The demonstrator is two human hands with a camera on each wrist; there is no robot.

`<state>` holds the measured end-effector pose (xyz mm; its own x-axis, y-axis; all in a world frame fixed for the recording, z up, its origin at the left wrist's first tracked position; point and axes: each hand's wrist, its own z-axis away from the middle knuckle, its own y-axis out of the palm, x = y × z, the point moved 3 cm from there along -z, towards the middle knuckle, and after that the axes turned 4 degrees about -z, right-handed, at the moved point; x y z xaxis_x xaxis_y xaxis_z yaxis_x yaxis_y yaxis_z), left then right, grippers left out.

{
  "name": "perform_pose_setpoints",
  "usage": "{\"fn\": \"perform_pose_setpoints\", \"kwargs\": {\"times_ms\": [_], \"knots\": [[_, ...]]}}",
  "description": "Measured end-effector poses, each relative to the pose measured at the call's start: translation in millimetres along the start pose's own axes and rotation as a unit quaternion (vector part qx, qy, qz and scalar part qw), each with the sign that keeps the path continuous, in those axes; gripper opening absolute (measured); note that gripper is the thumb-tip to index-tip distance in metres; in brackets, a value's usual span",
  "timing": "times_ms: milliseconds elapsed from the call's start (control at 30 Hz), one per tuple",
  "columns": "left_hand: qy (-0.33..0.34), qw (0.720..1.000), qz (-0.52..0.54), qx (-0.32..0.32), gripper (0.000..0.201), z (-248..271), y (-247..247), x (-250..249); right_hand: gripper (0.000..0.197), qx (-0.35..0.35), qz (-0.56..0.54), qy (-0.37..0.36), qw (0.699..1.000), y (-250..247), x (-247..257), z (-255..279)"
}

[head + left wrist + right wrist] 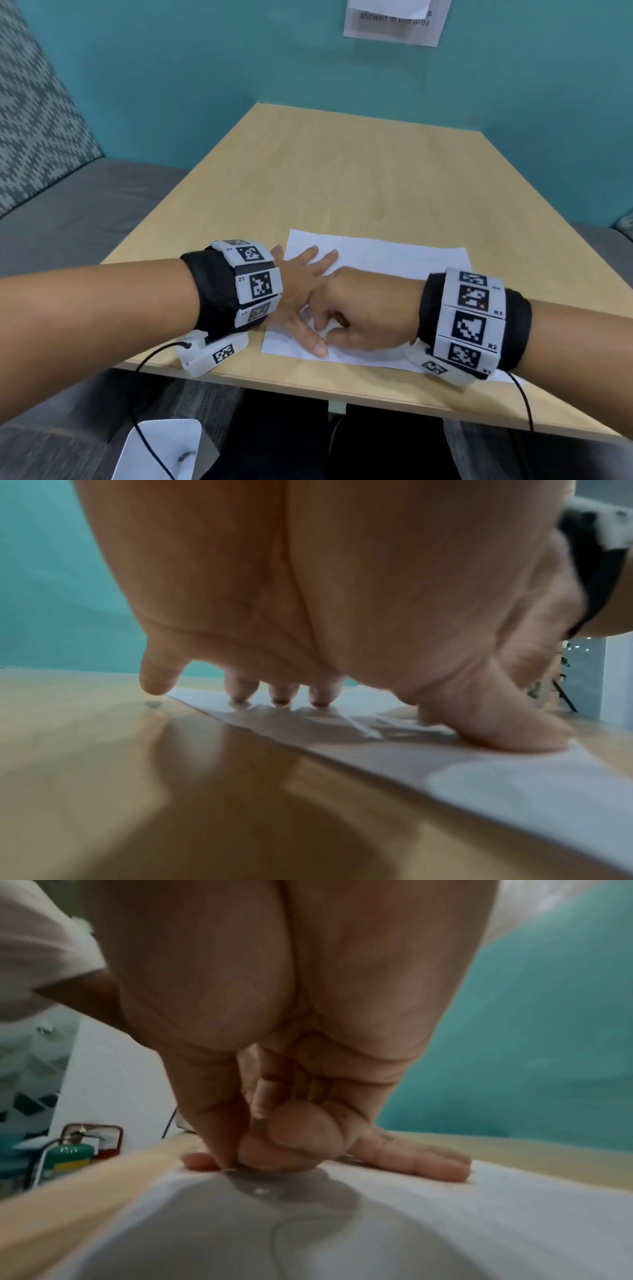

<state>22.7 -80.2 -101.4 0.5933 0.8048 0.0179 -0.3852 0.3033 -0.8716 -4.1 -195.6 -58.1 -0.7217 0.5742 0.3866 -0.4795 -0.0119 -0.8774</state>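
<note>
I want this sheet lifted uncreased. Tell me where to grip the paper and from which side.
Take the paper at its far right corner, coming from the right. It lies flat on the table, so probably slide a fingertip under that edge, then pinch. That corner is bare; the left hand presses flat on the left end and the right hand pinches at the near middle.

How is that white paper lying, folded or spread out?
Spread flat: the paper lies as one sheet on the table, the left hand pressing it down.
</note>
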Motion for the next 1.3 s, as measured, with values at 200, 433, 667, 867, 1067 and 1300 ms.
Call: {"fn": "perform_pose_setpoints", "kwargs": {"times_ms": [200, 433, 667, 867, 1067, 1300], "knots": [[0.0, 1.0, 0.007, -0.017, 0.118, -5, 6, 6, 0.011, -0.066, 0.045, 0.073, 0.994, -16, -38, 1], [-0.001, 1.0, 0.008, -0.011, 0.117, -3, 4, 4, 0.012, -0.046, 0.037, 0.057, 0.997, -12, -35, 5], [0.001, 1.0, 0.011, -0.014, 0.122, -3, 5, 4, 0.012, -0.004, 0.011, 0.022, 1.0, 0, -17, 8], [-0.004, 1.0, 0.007, -0.005, 0.12, -4, 5, 4, 0.009, -0.026, 0.023, 0.041, 0.999, -4, -23, 8], [-0.01, 1.0, 0.014, -0.001, 0.128, -2, 4, 4, 0.006, -0.059, 0.034, 0.074, 0.995, -17, -47, 11], [-0.01, 1.0, 0.004, 0.004, 0.126, -4, 4, 4, 0.013, -0.022, 0.03, 0.047, 0.998, -8, -30, 10]]}}
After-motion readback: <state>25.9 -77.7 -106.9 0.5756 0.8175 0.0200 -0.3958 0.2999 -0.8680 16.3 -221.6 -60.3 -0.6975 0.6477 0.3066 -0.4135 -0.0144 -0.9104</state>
